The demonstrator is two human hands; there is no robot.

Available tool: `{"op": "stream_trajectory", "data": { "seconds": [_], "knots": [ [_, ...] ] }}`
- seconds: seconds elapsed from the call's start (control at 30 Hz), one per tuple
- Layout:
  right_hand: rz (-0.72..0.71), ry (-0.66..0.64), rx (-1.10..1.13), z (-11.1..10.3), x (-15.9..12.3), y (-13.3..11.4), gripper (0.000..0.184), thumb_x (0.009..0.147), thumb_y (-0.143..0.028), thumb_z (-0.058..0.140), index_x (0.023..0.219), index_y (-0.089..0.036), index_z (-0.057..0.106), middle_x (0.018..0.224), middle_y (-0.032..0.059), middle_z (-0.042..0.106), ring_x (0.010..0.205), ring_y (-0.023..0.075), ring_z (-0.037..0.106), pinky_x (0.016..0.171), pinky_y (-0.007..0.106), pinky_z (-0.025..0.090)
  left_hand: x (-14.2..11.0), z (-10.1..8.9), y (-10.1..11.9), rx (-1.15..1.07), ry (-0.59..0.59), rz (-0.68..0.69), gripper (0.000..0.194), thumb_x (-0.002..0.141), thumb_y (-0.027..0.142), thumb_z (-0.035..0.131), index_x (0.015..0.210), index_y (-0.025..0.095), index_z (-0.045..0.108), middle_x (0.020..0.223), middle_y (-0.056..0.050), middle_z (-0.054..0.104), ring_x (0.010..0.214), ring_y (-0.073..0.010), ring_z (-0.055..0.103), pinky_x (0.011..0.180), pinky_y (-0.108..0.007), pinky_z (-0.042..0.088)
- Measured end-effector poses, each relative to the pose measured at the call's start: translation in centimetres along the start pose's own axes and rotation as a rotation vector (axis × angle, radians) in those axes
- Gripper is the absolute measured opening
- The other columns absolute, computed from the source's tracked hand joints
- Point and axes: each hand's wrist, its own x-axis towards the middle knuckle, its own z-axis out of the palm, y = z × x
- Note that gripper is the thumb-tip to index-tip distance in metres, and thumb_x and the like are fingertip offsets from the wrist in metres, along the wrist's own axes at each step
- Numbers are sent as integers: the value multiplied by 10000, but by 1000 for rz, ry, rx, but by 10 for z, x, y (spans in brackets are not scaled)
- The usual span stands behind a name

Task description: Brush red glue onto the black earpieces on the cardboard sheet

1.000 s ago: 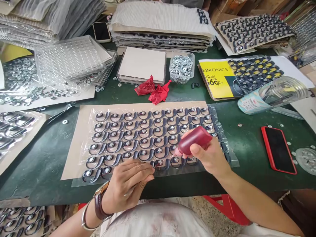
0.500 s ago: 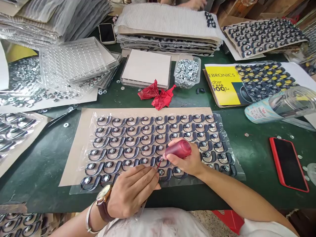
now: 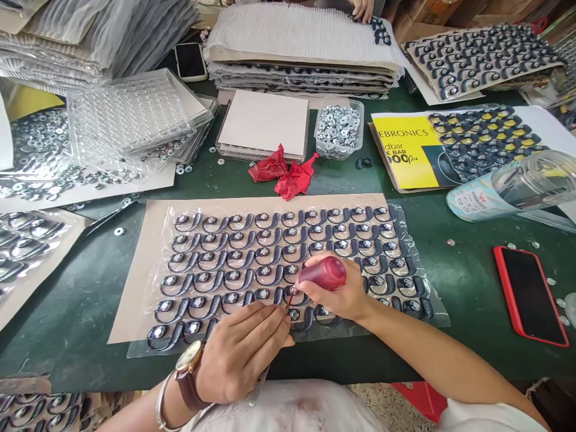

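Observation:
My right hand (image 3: 348,294) is wrapped round a small squeeze bottle (image 3: 323,273) of red liquid, tilted with its thin red nozzle pointing down toward my left hand. The nozzle tip is among small dark hook-shaped pieces with shiny round metal centres (image 3: 231,276), set in rows under clear plastic film on a brown card (image 3: 135,288). My left hand (image 3: 245,348) lies across the near edge of the sheet, fingers pressed together beside the nozzle tip. A clear strip sticks out below its palm; what the fingers grip is hidden.
Red crumpled scraps (image 3: 294,177) lie beyond the card. Behind them are a clear tub of metal washers (image 3: 339,129) and a white card stack (image 3: 265,123). To the right are a red-cased phone (image 3: 531,294) and a lying clear bottle (image 3: 504,189). Another person's hand (image 3: 362,9) touches the far stack.
My hands and the red bottle stay almost in place. The other person's hand at the far stack has come down to the dark pieces there. The view has shifted slightly.

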Motion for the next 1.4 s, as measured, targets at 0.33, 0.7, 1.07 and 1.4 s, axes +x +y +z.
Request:
{"op": "stream_trajectory", "data": {
  "seconds": [0.33,0.7,1.07,1.4],
  "knots": [
    [163,-4,117,-3,-3,2,190,822,-351,729,887,-193,647,719,54,743,644,202,710,679,341,594,5,-3,-1,-15,6,-13,142,911,100,595,1001,47,692,955,-97,748,917,-208,721,858,-353,592],
    [198,-52,103,-1,0,1,218,806,-398,735,871,-203,665,711,46,738,652,207,703,674,340,590,1,0,-3,-48,-11,-30,158,892,82,604,1025,45,680,984,-110,742,943,-209,717,874,-346,592],
    [259,-53,50,-7,-2,-1,212,850,-396,682,841,-186,660,627,28,692,581,187,660,630,335,577,11,-7,-7,-116,2,-71,161,882,70,575,1019,72,659,938,-98,744,866,-192,725,798,-317,605],
    [233,-50,42,-8,1,-7,208,837,-393,681,792,-192,660,594,23,690,537,173,648,586,306,571,9,-6,-10,-148,7,-106,189,873,60,581,1048,93,645,955,-94,743,862,-180,719,796,-301,589]
  ]
}}
